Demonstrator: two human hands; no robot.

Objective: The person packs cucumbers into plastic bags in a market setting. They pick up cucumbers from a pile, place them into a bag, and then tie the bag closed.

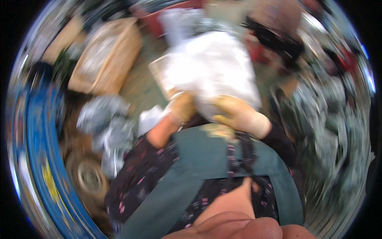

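A large white plastic bag [212, 65], blurred and overexposed, lies in front of my body. My left hand [183, 107], in a yellowish work glove, grips its near left edge. My right hand [238, 115], gloved alike, holds the near right edge, with the thumb below and the fingers on top. What the bag contains cannot be seen. A cardboard edge [159, 73] shows beside the bag's left side. Just below my hands is the green apron [203, 149] that I wear.
An open cardboard box [128, 50] with clear plastic inside stands at the left. Grey plastic bags [112, 128] lie nearer, by a wheel [89, 176] and a long blue frame [46, 143]. A person in a brown cap [274, 15] is at upper right, above heaped plastic [325, 107]. A red container [173, 13] stands behind.
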